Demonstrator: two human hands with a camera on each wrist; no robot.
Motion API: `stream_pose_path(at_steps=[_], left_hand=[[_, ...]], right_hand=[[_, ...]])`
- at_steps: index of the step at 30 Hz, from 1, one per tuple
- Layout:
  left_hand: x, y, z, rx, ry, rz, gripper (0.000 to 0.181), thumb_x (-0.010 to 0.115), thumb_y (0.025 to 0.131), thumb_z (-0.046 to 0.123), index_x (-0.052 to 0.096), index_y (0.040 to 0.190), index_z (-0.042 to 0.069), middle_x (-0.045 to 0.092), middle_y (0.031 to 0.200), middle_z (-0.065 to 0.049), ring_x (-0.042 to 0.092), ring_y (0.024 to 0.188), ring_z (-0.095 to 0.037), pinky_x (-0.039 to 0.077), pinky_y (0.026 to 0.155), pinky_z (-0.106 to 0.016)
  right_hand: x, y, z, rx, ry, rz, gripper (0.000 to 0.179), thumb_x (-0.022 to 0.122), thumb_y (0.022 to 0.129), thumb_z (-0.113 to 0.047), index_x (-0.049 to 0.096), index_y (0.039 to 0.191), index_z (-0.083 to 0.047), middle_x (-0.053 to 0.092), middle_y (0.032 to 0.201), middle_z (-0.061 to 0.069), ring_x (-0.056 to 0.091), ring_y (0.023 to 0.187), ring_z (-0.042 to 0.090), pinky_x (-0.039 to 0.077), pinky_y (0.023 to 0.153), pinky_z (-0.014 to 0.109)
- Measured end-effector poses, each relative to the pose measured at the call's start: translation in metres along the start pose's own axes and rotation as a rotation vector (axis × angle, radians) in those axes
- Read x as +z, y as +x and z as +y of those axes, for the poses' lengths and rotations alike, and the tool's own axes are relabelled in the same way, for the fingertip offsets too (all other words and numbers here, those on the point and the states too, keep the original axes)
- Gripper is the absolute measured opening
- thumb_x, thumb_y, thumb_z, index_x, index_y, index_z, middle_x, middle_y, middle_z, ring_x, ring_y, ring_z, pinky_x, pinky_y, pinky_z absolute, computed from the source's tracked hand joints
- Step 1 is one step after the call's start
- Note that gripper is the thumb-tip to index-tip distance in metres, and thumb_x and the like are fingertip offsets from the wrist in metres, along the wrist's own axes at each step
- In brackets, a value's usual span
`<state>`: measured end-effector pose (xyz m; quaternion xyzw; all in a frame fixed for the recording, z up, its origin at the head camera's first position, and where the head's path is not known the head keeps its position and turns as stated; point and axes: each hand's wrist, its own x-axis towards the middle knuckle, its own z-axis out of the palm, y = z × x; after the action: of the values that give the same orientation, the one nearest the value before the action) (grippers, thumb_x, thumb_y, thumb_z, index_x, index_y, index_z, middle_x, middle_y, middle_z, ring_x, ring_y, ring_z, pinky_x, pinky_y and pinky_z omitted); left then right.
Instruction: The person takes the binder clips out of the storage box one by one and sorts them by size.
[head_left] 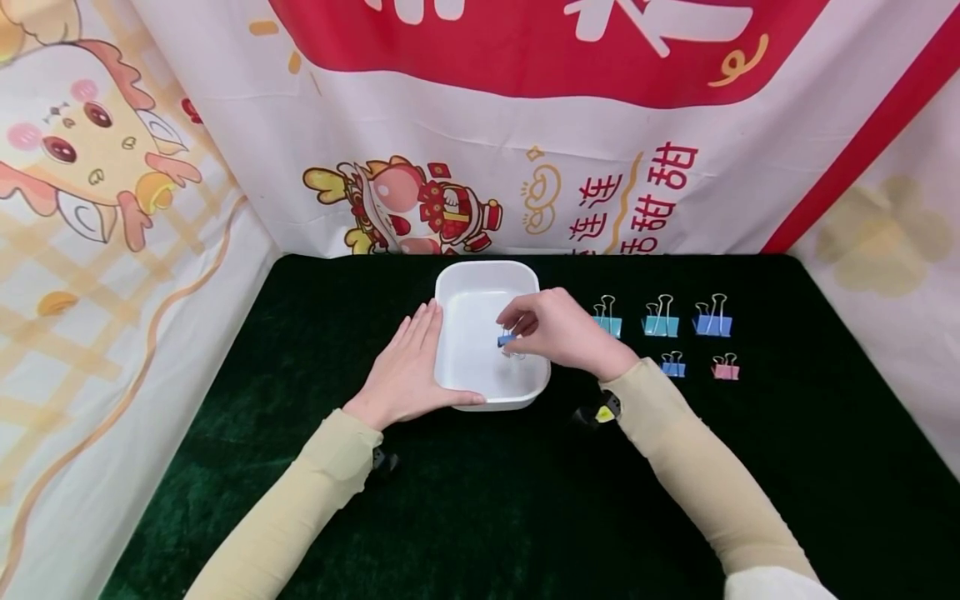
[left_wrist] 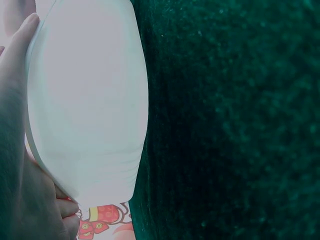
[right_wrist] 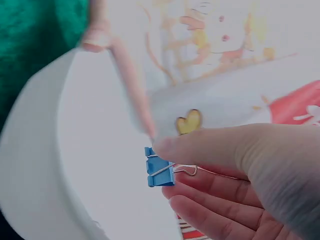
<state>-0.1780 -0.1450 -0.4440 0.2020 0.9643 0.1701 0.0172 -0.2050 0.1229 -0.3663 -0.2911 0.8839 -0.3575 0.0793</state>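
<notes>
A white rectangular plastic tub (head_left: 471,360) stands near the far edge of the dark green cloth. My left hand (head_left: 401,372) rests along the tub's left side, fingers straight, with the thumb lying across the near rim. Inside the tub's outline, my right hand (head_left: 562,333) pinches a small blue binder clip (right_wrist: 160,170) between thumb and fingers. One wire handle of that clip sticks out between the fingers in the right wrist view. The left wrist view shows the tub's outer wall (left_wrist: 95,100), with the thumb and fingers at its edge.
Right of the tub stand binder clips in two rows: two teal ones (head_left: 661,325) and a larger blue one (head_left: 712,324) behind, a small blue one (head_left: 673,367) and a pink one (head_left: 725,371) in front. My right forearm partly covers that area. A printed curtain (head_left: 487,125) hangs behind.
</notes>
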Motion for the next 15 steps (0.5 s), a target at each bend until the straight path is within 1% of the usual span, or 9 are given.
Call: stream_pose_path(at_steps=[3, 8, 12, 15], left_hand=[[0.001, 0.0, 0.0, 0.001, -0.004, 0.006, 0.137, 0.064, 0.071, 0.088, 0.002, 0.164, 0.01, -0.001, 0.17, -0.004, -0.001, 0.155, -0.02, 0.006, 0.123, -0.044], [0.0, 0.0, 0.001, -0.003, -0.01, 0.004, 0.137, 0.064, 0.07, 0.088, 0.002, 0.164, 0.009, -0.001, 0.17, -0.004, -0.002, 0.154, -0.019, 0.005, 0.123, -0.043], [0.0, 0.0, 0.002, 0.005, -0.007, 0.007, 0.138, 0.063, 0.069, 0.089, 0.002, 0.164, 0.009, 0.0, 0.17, -0.005, -0.001, 0.155, -0.02, 0.006, 0.123, -0.043], [-0.001, -0.001, 0.003, 0.01, -0.005, 0.017, 0.139, 0.062, 0.069, 0.091, 0.004, 0.164, 0.008, 0.001, 0.17, -0.005, 0.0, 0.155, -0.02, 0.006, 0.123, -0.043]], right_hand=[[-0.014, -0.007, -0.002, 0.001, 0.012, 0.042, 0.026, 0.086, 0.084, -0.009, 0.076, 0.108, -0.008, 0.074, 0.1, 0.004, 0.07, 0.087, 0.012, 0.06, 0.079, 0.031], [-0.036, -0.02, -0.001, 0.03, 0.044, 0.111, 0.028, 0.086, 0.084, -0.009, 0.076, 0.111, -0.01, 0.074, 0.106, 0.006, 0.071, 0.09, 0.015, 0.06, 0.08, 0.034], [-0.051, -0.034, 0.003, 0.059, 0.058, 0.186, 0.029, 0.086, 0.083, -0.008, 0.077, 0.11, -0.012, 0.074, 0.107, 0.004, 0.071, 0.089, 0.015, 0.061, 0.076, 0.035], [-0.061, -0.045, 0.009, 0.069, 0.047, 0.234, 0.03, 0.087, 0.082, -0.008, 0.077, 0.11, -0.014, 0.073, 0.108, 0.003, 0.072, 0.088, 0.016, 0.061, 0.074, 0.035]])
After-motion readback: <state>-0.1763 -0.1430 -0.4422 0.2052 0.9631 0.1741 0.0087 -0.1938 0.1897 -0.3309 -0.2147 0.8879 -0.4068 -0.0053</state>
